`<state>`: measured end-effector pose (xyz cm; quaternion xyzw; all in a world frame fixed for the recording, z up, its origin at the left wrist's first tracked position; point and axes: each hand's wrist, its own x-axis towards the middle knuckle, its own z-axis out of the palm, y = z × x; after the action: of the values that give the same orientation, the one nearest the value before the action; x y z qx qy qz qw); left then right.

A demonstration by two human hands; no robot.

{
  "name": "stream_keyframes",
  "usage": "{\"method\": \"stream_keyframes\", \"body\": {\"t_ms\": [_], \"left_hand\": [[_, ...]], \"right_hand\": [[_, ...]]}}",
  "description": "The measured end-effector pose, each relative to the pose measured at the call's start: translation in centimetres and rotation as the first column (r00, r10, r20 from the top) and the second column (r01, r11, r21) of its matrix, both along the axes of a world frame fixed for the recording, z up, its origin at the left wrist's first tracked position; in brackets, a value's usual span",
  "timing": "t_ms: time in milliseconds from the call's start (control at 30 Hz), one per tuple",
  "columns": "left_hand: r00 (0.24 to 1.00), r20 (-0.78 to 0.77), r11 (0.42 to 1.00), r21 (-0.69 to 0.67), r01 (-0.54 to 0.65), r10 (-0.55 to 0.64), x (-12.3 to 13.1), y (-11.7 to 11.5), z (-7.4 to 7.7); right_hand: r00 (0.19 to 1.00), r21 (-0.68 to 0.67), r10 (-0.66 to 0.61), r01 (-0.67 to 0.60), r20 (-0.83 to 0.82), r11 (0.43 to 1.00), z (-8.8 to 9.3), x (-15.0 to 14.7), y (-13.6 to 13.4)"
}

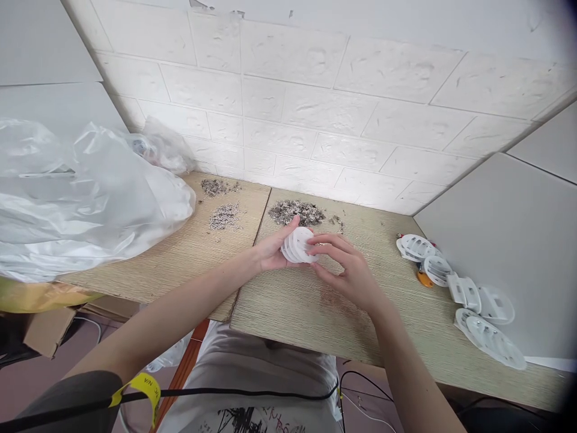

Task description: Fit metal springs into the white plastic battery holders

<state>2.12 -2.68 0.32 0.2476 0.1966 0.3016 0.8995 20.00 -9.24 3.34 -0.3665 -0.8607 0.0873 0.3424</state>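
Observation:
A small stack of round white plastic discs [297, 245] is held above the table, in front of a pile of small metal parts. My left hand [276, 248] wraps round the stack from the left, thumb up along its edge. From the right, my right hand [343, 264] reaches in with its fingers spread a little. Its fingertips touch the near right face of the discs. What lies under the stack in the left palm is hidden.
Small metal parts lie in piles [296, 213] at the back and left [224, 216]. White plastic pieces [491, 340] line the right side by a grey panel [505, 240]. A large clear plastic bag [90, 204] covers the left. A black cable [234, 393] crosses my lap.

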Motion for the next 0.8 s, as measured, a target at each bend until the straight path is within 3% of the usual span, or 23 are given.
{"method": "stream_keyframes", "body": {"t_ms": [400, 667, 800], "left_hand": [[0.999, -0.038, 1.000, 0.029, 0.000, 0.001, 0.02, 0.03, -0.43], [1.000, -0.028, 0.974, 0.226, 0.005, 0.001, -0.71, -0.44, 0.04], [0.999, -0.023, 0.966, 0.258, -0.020, 0.027, -0.59, -0.50, -0.19]], "right_hand": [[0.997, 0.050, 0.007, -0.011, 0.082, 0.999, -0.79, 0.40, 0.16], [0.997, 0.094, 0.046, -0.051, 0.060, 0.994, -0.75, 0.43, -0.25], [0.997, 0.119, 0.007, -0.016, 0.072, 0.993, -0.75, 0.18, -0.59]]}}
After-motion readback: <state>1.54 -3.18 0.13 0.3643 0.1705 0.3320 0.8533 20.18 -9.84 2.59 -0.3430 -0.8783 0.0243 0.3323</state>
